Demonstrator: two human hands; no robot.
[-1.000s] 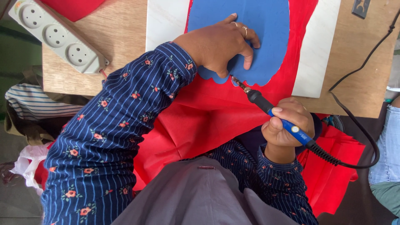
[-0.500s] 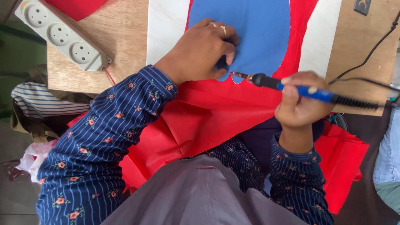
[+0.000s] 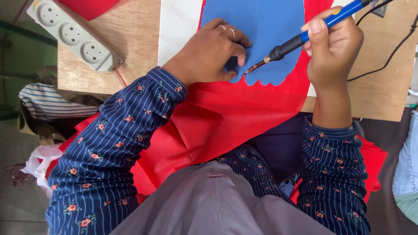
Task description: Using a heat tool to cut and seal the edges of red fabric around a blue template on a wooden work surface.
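Note:
A blue template sheet (image 3: 265, 30) with a scalloped lower edge lies on red fabric (image 3: 226, 117) that drapes off a white board (image 3: 178, 26) toward my lap. My left hand (image 3: 209, 50) presses flat on the blue sheet's lower left part, a ring on one finger. My right hand (image 3: 333, 43) grips a blue-handled soldering-type hot tool (image 3: 305, 37). Its metal tip touches the scalloped edge of the blue sheet just right of my left fingertips.
A grey power strip (image 3: 74, 37) lies at the left on the wooden table (image 3: 130, 48). The tool's black cord (image 3: 392, 48) runs off to the right over the table. Folded cloth and a bag lie on the floor at left. Another person's jeans leg (image 3: 407, 165) is at the right edge.
My right hand has lifted from near my lap up onto the table, swinging the tool so its tip meets the blue sheet's edge. My left hand shifted slightly left on the sheet.

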